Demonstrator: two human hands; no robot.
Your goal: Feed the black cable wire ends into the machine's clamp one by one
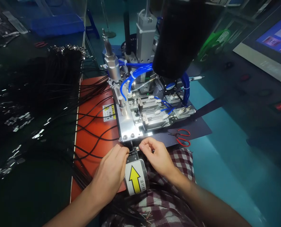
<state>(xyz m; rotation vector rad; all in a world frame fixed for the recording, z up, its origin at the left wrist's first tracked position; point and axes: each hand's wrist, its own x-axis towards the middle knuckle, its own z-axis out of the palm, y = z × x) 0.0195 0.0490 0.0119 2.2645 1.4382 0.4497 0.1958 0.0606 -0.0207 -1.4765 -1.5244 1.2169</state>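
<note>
My left hand point(113, 165) is closed in a pinch on a thin black cable point(132, 151) at the front of a metal machine point(128, 124). Just across from it, my right hand point(157, 157) pinches with thumb and forefinger at a small shiny cable end point(138, 148). What lies between its fingertips is too small to make out. Both hands meet over a narrow black fixture point(132, 157). Below that sits a rounded white cover with a yellow arrow point(135, 179).
Red-handled snips point(183, 137) lie on the dark base plate right of my hands. Black cables point(96, 137) cross the orange surface point(90, 101) at left, near a heap with metal ends point(20, 119). Blue air tubes point(140, 70) top the machine. A screen point(276, 37) stands at right.
</note>
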